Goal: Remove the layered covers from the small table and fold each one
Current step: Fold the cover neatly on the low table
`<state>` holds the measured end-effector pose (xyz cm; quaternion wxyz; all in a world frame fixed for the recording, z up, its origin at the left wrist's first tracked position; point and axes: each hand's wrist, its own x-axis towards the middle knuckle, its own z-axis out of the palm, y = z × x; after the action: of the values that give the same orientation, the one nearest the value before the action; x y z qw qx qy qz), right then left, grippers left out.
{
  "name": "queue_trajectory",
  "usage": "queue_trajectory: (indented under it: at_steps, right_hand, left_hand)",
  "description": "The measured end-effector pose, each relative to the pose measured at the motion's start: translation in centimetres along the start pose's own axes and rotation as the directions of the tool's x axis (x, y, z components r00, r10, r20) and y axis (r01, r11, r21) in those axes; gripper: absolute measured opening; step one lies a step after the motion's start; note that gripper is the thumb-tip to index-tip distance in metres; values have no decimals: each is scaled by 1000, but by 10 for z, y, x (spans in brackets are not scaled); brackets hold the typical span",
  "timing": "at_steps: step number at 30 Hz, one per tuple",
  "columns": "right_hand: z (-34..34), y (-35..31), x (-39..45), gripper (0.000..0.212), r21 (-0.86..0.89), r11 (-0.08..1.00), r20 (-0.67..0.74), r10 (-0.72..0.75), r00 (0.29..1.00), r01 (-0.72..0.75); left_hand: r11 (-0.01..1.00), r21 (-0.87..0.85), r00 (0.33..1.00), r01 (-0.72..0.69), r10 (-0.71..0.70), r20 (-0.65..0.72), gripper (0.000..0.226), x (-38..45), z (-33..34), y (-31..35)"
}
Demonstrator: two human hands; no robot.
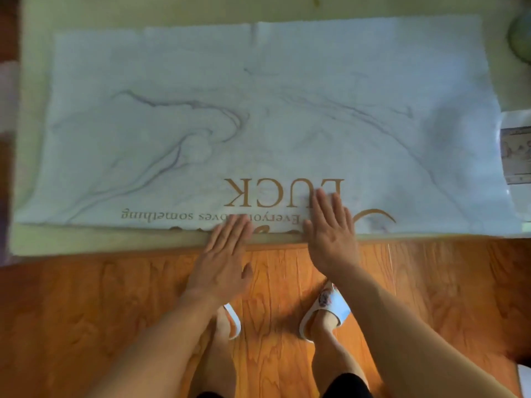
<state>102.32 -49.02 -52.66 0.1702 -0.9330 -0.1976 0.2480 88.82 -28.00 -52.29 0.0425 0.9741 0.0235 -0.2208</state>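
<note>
Both palms lie flat, fingers straight: left hand (227, 239) and right hand (330, 225) press the marble-print cover (258, 110) at the worktop's (86, 239) near edge. Looks thin, floppy, perhaps slick; pinch that near hem.

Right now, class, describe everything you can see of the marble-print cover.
The marble-print cover is a thin, pale sheet with grey veins and gold lettering that reads upside down from here. It lies spread flat on the table, its near edge along the table's front. The left hand and right hand press flat on that edge.
</note>
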Motion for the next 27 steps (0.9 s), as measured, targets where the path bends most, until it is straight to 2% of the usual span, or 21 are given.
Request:
queue_trajectory:
  at_steps: [3,5,7,8,9,10,12,14,17,20,22,27]
  right_hand:
    - [27,-23,-1,59,-58,982,-86,173,981,-178]
    - [41,-47,2,73,-53,938,-148,332,932,-343]
    - [43,-75,9,80,-2,863,-140,500,855,-505]
    - [46,-96,12,80,0,844,-139,531,836,-536]
    - [53,-125,16,77,-17,869,-153,486,861,-494]
    - [64,-158,22,72,-34,926,-165,367,916,-377]
    - [96,-227,33,63,-70,996,-120,45,992,-53]
    - [132,-277,37,61,-137,981,-7,-140,990,138]
    - [153,-297,42,64,-228,967,55,-100,993,110]
    - [156,-293,41,65,-273,957,62,-78,995,92]
    - [156,-298,42,65,-282,956,60,-66,996,81]
    - [151,-304,40,65,-279,958,104,-37,994,65]
  left_hand:
    - [984,43,985,175,-174,-12,94,-35,13,-109]
    - [952,9,952,305,-305,14,96,-58,16,-167]
    - [958,28,958,285,-285,34,95,-76,20,-207]
    - [966,13,965,257,-257,43,94,-82,23,-218]
    - [971,-8,970,241,-241,23,94,-86,25,-224]
    - [972,-29,972,234,-234,1,93,-85,28,-225]
    - [964,-79,967,255,-257,-5,89,-81,32,-219]
    - [966,-97,969,239,-243,-37,83,-83,33,-218]
    - [980,-77,978,184,-190,-81,78,-92,34,-259]
    - [939,-103,935,327,-338,-110,78,-110,44,-324]
    - [930,-108,926,352,-363,-109,79,-121,55,-355]
    - [890,-181,898,418,-435,-65,81,-130,59,-369]
